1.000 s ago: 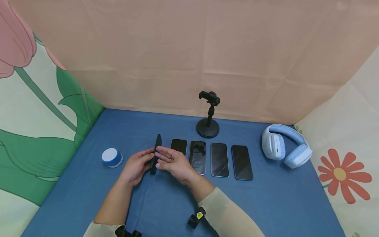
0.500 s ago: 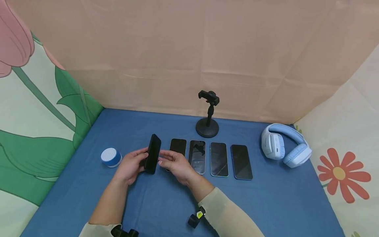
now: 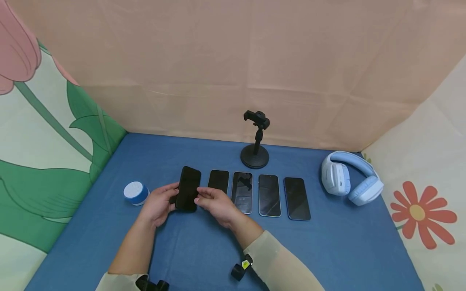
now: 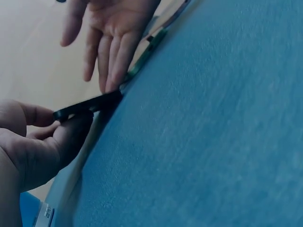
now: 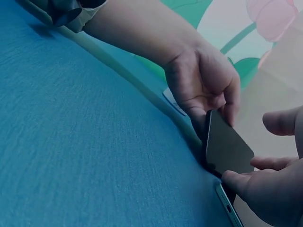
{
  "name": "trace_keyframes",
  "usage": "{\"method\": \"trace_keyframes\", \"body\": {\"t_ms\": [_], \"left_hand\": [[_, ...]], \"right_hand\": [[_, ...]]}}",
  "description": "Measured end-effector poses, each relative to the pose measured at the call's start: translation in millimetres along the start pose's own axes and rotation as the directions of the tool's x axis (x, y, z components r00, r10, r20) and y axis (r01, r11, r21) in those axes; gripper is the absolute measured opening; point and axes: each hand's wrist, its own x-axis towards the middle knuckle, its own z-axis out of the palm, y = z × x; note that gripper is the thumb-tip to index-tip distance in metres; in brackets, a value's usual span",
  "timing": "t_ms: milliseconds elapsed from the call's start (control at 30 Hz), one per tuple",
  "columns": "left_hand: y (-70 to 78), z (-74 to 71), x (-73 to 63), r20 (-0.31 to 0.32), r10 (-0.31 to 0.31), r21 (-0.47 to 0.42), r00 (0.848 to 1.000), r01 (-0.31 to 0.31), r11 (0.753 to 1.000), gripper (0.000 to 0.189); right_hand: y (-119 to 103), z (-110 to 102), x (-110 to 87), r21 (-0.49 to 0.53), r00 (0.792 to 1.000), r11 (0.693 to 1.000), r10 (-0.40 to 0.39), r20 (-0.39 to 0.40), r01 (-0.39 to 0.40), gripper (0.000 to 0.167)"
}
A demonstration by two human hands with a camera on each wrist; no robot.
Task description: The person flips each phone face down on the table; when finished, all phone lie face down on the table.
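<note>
My left hand grips a black smartphone by its left edge, thumb on top and fingers beneath. The phone is tilted, its dark face up, with its far edge low near the cloth in the left wrist view. Fairly straight fingers of my right hand touch the phone's right edge. Seen from the right wrist, that hand's thumb stands apart from the phone. Just right of the held phone lies another black phone, partly hidden behind my right hand.
More phones lie in the row: one with a reflective screen, a light-rimmed one and a dark one. Behind stands a black phone stand. Blue-white headphones lie right, a blue-and-white round container left.
The held phone has turned from edge-on to face up, swinging slightly left. My left hand has shifted a little left; my right hand's fingers stay by the phone's right edge.
</note>
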Motion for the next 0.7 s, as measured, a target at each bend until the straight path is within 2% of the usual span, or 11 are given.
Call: {"method": "trace_keyframes", "body": {"t_ms": [100, 200, 433, 567, 700], "left_hand": [[-0.8, -2.1, 2.8, 0.014, -0.01, -0.033, 1.0, 0.01, 0.999, 0.053], [-1.2, -3.9, 5.3, -0.004, -0.021, -0.038, 1.0, 0.021, 0.999, 0.052], [-1.7, -5.9, 8.9, -0.038, -0.017, 0.038, 0.999, 0.018, 0.999, 0.051], [-0.1, -3.8, 8.0, -0.054, 0.005, 0.133, 0.999, 0.002, 0.991, 0.051], [4.6, -5.3, 4.8, -0.063, 0.04, 0.25, 0.997, -0.023, 0.968, 0.052]], "right_hand": [[-0.9, -1.6, -0.3, -0.026, 1.0, 1.0, -0.008, -0.006, 0.007, 0.058], [-1.0, -3.2, 0.1, -0.035, 1.0, 0.999, -0.012, -0.01, 0.011, 0.058], [-1.7, -4.7, -0.4, -0.04, 1.0, 0.999, -0.005, -0.013, 0.005, 0.058], [-1.0, -5.5, 0.1, -0.045, 1.0, 0.999, -0.008, -0.022, 0.007, 0.057], [0.6, -6.5, 0.6, -0.039, 1.0, 0.999, -0.015, -0.022, 0.014, 0.058]]}}
